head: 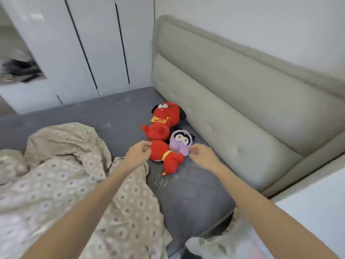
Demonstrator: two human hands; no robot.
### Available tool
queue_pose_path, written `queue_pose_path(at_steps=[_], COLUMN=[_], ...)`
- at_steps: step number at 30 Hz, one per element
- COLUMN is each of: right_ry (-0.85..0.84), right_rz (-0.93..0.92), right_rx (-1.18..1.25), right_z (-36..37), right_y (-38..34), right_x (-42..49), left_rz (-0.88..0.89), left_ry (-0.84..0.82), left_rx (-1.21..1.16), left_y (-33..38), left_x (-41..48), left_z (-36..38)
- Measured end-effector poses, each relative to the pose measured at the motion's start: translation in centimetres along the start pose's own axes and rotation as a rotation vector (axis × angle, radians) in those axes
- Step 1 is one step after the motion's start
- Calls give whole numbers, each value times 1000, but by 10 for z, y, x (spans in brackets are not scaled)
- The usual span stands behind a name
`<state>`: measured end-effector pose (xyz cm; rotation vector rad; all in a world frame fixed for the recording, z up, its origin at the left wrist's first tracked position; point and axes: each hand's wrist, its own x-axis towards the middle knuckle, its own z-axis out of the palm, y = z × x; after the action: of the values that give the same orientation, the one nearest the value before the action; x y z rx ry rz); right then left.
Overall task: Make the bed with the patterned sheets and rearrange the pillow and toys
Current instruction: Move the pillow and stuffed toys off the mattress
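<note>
Toys lie by the headboard (233,101); left hand (139,150) loosely curled, empty, beside the red plush (160,152); right hand (202,156) at the purple plush (181,142), pinch unclear; a lopsided tug may drag both onto the rumpled patterned sheet (74,174).

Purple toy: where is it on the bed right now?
Head view, centre: the purple toy lies between the red toys on its left and the headboard, with the right hand at its near edge.

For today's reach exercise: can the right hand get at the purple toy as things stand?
Probably yes: the right hand is close beside the purple toy, with nothing visible between them.
</note>
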<state>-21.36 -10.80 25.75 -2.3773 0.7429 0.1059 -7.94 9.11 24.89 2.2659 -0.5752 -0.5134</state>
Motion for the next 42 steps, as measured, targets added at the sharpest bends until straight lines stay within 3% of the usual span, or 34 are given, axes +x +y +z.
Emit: queue_pose_path(at_steps=[10,14,21,34,39,42], right_ry=[-84,-118,-274,-423,-310,-162], right_rz=[-17,9,19,245,389,351], right_rx=[3,58,-52,-58,161,201], right_z=[39,59,91,200,228,225], right_y=[-47,-46,-37,6,17,9], right_x=[149,215,336,501,514,506], left_rz=[-118,-174,-340,-699,-740,-751], left_ry=[15,21,-19,-54,-23,-15], left_rx=[-152,-196,-304,-550,-580,-592], left_y=[-39,-47,-69,-150,-166,-164], left_x=[91,140,237,369,372,365], left_z=[-31,-37,-23,29,32,27])
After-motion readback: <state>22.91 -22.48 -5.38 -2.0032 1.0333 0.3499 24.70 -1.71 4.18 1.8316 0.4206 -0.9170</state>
